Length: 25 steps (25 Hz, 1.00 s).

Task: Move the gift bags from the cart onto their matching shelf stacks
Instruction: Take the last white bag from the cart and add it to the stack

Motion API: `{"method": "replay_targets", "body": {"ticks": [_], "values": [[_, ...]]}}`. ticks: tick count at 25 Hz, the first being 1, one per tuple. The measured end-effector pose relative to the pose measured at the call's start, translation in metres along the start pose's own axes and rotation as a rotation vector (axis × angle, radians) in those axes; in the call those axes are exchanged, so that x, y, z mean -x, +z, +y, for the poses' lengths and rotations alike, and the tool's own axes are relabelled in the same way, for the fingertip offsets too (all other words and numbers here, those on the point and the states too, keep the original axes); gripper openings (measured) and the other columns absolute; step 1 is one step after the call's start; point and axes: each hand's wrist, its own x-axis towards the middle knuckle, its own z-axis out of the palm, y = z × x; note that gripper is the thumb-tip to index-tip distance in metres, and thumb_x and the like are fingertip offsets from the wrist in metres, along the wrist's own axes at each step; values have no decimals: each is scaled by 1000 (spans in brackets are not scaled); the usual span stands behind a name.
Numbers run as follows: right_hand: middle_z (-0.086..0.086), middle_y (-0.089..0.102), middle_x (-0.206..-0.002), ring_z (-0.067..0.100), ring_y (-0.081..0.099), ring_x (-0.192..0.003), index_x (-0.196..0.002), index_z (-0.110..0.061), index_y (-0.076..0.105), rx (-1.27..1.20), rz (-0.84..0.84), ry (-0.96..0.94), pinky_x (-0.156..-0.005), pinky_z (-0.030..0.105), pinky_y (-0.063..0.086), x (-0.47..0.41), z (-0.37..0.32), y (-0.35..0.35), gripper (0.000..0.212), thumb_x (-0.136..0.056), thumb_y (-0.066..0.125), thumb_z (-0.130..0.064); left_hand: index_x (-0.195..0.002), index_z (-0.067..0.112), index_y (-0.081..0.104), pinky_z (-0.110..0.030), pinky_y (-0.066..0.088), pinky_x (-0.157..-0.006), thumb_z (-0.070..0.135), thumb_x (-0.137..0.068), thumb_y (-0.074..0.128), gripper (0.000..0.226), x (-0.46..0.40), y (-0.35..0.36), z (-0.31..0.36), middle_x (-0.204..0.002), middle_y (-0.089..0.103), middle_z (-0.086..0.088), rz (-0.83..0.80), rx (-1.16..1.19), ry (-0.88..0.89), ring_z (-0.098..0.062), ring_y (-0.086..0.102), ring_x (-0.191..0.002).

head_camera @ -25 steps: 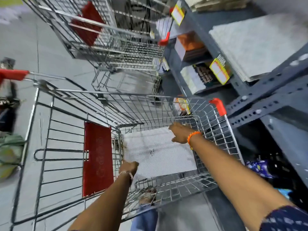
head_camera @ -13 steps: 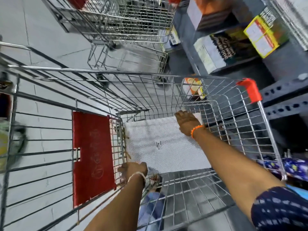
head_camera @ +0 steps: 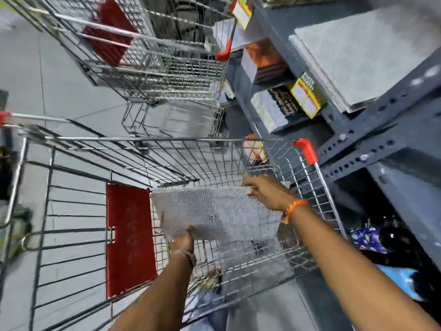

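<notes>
A flat stack of white dotted gift bags is raised off the floor of the wire cart. My left hand grips its near left edge from below. My right hand holds its far right corner, an orange band on that wrist. Up on the grey shelf at the right lies a matching pile of white dotted bags.
A red child-seat flap stands left of the bags inside the cart. A second wire cart is parked ahead. The grey metal rack runs along the right, with boxed goods, yellow price tags and blue packs low down.
Both hands have closed on the white bags and lifted them off the cart floor. The view has tilted up, bringing the shelf pile back into sight.
</notes>
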Motion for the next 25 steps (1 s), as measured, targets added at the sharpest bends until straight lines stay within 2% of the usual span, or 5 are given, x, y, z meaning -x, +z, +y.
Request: {"method": "replay_targets", "body": {"ticks": [3,11,16,22,25], "values": [[-9,64,-113,0,60,-92,-119,-18,66,-120,178,35,-72,1,44,54,-22,-53,27,-94,60,-9,-120,8,51,-43,49,-92,42,-96,54,42,46,0,27,-132,50,-19,-200,427,-67,-31,57,-110],[6,74,-93,21,67,-87,-100,-14,67,-273,721,131,-79,37,51,227,-104,-162,10,-92,62,-10,-84,25,55,-21,49,-61,21,-102,46,20,222,-15,118,-79,62,10,-425,678,332,3,63,-64],[-14,76,-87,4,71,-82,-94,-25,69,-313,1131,208,-74,34,53,383,-137,-198,12,-88,67,-15,-121,18,63,-21,59,-73,15,-100,51,24,358,-24,132,-105,74,6,-575,614,757,-2,72,-85],[-26,75,-91,-4,72,-83,-98,-47,67,-418,1494,328,-71,21,56,565,-159,-210,30,-88,70,-19,-118,26,66,-5,53,-68,9,-94,61,29,528,3,126,-79,72,31,-698,541,1291,15,66,-71],[-28,75,-91,-3,72,-84,-90,-55,67,-325,1658,503,-79,33,59,649,-160,-200,40,-86,71,-14,-122,21,70,-27,60,-82,23,-91,67,32,609,33,103,-91,78,15,-840,429,1460,-3,72,-83]]}}
